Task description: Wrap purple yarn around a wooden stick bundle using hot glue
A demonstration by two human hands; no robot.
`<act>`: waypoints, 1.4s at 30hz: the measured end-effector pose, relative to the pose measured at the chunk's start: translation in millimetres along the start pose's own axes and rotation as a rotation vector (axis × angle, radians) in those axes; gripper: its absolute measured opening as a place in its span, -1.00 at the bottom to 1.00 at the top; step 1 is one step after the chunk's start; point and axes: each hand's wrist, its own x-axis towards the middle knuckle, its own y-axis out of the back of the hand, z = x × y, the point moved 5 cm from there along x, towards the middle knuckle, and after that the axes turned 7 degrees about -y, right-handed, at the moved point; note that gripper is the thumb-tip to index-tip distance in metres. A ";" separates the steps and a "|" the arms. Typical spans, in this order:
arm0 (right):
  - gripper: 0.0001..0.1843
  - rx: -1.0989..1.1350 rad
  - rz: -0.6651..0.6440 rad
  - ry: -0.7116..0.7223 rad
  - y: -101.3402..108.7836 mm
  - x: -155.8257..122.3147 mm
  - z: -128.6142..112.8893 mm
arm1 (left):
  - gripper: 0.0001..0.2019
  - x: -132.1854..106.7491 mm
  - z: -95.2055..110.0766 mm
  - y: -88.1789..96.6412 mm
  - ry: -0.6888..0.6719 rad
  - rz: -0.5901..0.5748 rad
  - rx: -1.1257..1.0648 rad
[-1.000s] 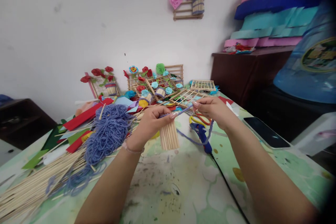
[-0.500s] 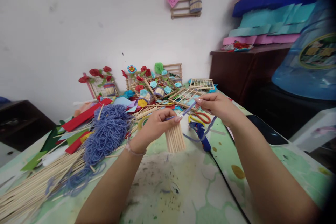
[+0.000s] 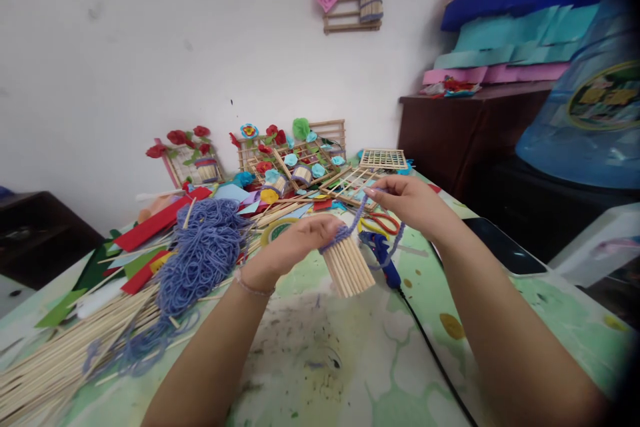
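Observation:
A small bundle of wooden sticks (image 3: 350, 267) hangs tilted above the table, its upper end wrapped with purple-blue yarn. My left hand (image 3: 310, 240) is closed on that wrapped end, thumb on top. Between finger and thumb, my right hand (image 3: 400, 200) pinches the loose yarn (image 3: 359, 215), which runs from the bundle up to it. The yarn's tail drops from my right hand past a blue glue gun (image 3: 381, 257) lying on the table. Scissors (image 3: 383, 223) with red and yellow handles lie just behind the glue gun.
A heap of purple-blue yarn (image 3: 205, 253) and long wooden sticks (image 3: 60, 353) cover the table's left. Tape (image 3: 277, 230) lies behind my left hand. Stick frames with paper flowers (image 3: 300, 160) stand at the back. A dark phone or tablet (image 3: 503, 247) rests at right; the gun's black cord (image 3: 435, 353) runs forward.
The stick bundle has swung to the right at its lower end, showing more of the yarn wrap. My right hand has shifted slightly left, and the yarn between my hands is now steeper.

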 end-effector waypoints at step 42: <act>-0.88 0.231 0.003 0.228 2.6 -28.5 -33.4 | -0.87 0.9 -18.6 52.3 0.084 0.996 -0.781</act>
